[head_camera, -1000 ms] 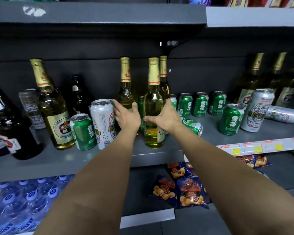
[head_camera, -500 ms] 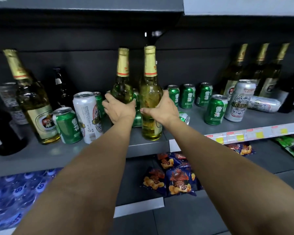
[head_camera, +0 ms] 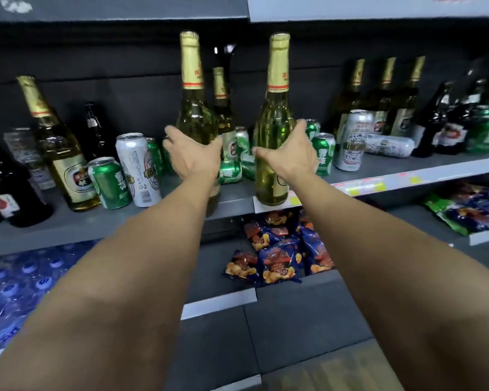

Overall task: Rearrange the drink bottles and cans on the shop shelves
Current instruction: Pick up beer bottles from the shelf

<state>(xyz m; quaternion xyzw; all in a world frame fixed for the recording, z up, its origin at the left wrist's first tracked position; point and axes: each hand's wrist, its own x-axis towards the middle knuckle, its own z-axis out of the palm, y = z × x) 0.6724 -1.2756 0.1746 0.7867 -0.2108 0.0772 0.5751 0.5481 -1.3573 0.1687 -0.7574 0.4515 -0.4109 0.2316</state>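
Two tall clear beer bottles with gold foil necks stand at the front of the grey middle shelf (head_camera: 68, 230). My left hand (head_camera: 194, 156) grips the left bottle (head_camera: 194, 119) round its body. The right bottle (head_camera: 273, 131) is held the same way by my right hand (head_camera: 291, 156); its base sits at the shelf's front edge. A third gold-necked bottle (head_camera: 220, 108) shows between them, further back. Green cans (head_camera: 232, 170) lie and stand behind my hands.
At the left stand a gold-label bottle (head_camera: 60, 153), a green can (head_camera: 109, 183), a tall white can (head_camera: 139, 167) and dark bottles. To the right are white cans (head_camera: 353, 139), one lying, and more bottles. Snack bags (head_camera: 277, 258) and water bottles (head_camera: 20, 289) fill the lower shelf.
Both hands closed on the two front bottles and drew them apart and toward the shelf's front edge. A third bottle behind them came into sight.
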